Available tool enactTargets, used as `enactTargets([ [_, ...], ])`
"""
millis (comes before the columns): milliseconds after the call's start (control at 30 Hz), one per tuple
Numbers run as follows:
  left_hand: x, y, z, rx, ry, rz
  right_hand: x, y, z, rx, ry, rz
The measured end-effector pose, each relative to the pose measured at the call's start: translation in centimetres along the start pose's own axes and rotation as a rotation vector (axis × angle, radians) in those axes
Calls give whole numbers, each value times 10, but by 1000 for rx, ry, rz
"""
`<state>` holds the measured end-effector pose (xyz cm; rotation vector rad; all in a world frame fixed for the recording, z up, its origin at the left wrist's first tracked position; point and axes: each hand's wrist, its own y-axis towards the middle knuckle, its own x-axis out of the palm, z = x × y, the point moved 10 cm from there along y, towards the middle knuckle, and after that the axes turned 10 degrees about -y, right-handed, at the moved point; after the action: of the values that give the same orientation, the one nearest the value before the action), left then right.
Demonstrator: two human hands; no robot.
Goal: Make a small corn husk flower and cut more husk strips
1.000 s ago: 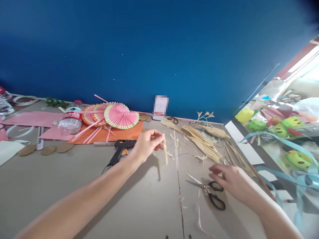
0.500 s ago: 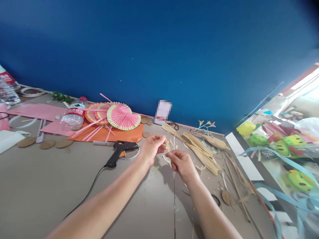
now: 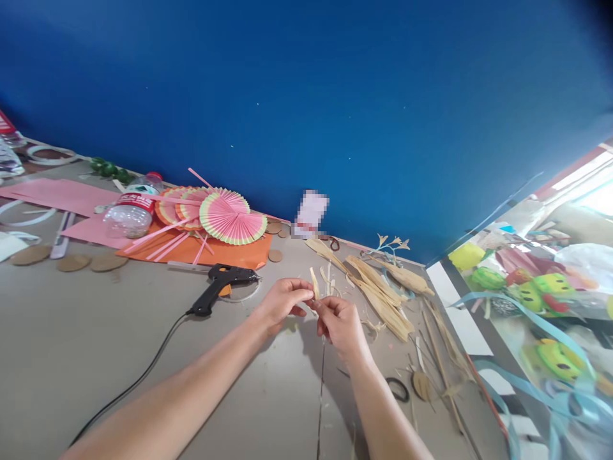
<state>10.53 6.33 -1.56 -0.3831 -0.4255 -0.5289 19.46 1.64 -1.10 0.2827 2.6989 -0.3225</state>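
Observation:
My left hand (image 3: 281,301) and my right hand (image 3: 341,324) meet above the grey tabletop (image 3: 96,332). Both pinch a small pale straw strip (image 3: 315,283) whose tip sticks up between the fingertips. A black glue gun (image 3: 221,284) lies just left of my left hand, its cord trailing toward me. Dried straw leaves (image 3: 380,289) are heaped right of my hands. A scissors handle (image 3: 397,388) shows beside my right forearm.
Pink folded paper fans (image 3: 225,217) lie on orange paper (image 3: 239,254) beside a plastic bottle (image 3: 129,211) at the back left. Pink sheets, white rings and brown discs (image 3: 71,262) lie farther left. A blue wall (image 3: 306,96) rises behind; bagged bright toys (image 3: 541,294) crowd the right.
My right hand left the scissors and came up to join my left hand on the straw strip. The view drifted slightly.

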Motion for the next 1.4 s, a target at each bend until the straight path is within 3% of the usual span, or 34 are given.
enactTargets([
  [200, -7, 3, -1, 55, 20, 41, -4, -3, -10, -68, -85, 24],
  [367, -5, 3, 0, 47, 61, 32, -24, -3, -21, -182, -57, 176],
  [733, 11, 0, 2, 112, 328, -90, -13, 3, -7, -67, 14, 59],
  [1167, 17, -4, 15, 310, 511, -134, -18, -5, -18, -131, -102, 177],
  [1400, 19, -9, 14, 307, 485, -89, -18, -3, -16, -131, -66, 172],
])
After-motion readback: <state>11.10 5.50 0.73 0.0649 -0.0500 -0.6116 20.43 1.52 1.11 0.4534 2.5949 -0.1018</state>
